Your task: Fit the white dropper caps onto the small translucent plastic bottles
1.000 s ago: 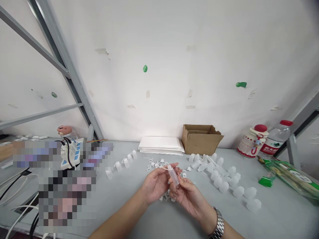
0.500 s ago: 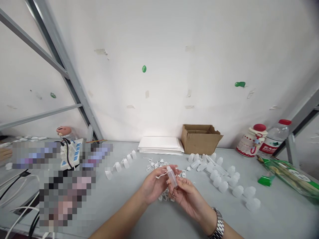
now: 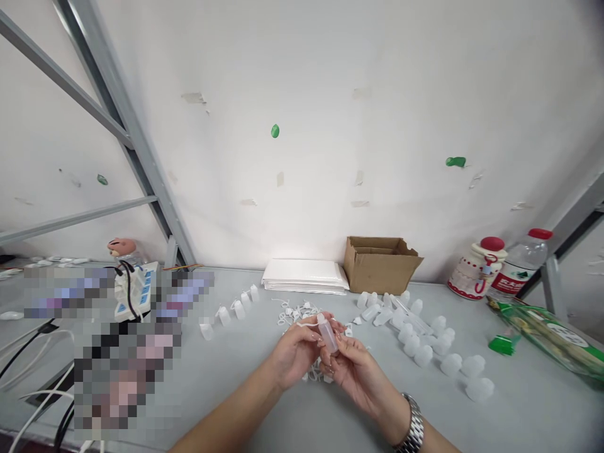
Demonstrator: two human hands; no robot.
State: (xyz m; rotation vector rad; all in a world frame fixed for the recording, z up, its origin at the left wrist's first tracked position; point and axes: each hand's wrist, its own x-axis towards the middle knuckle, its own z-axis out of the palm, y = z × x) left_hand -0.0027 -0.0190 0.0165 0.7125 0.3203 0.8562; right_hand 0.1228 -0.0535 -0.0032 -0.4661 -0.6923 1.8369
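Between my two hands, above the grey table, a small translucent plastic bottle (image 3: 328, 336) is tilted, its top leaning left. My right hand (image 3: 356, 371) is closed round its lower body, thumb on the near side. My left hand (image 3: 297, 355) is closed at the bottle's neck, its fingers partly hidden behind it. A thin white strap (image 3: 307, 324) runs left from the neck over the left fingers. White caps with looped straps (image 3: 297, 311) lie scattered just behind my hands, and more straps (image 3: 315, 371) show beneath them.
Several capped bottles (image 3: 238, 309) stand in a row at left. More translucent bottles (image 3: 423, 355) are spread at right. Behind are white padded envelopes (image 3: 304, 275) and an open cardboard box (image 3: 384, 267). A power strip (image 3: 136, 292), a drink bottle (image 3: 519, 267) and a green packet (image 3: 557, 333) flank the area.
The left fingers have shifted slightly at the bottle's neck, and the strap now lies flatter across them. The bottle stays in my hands. A hand at the far left edge has gone from view.
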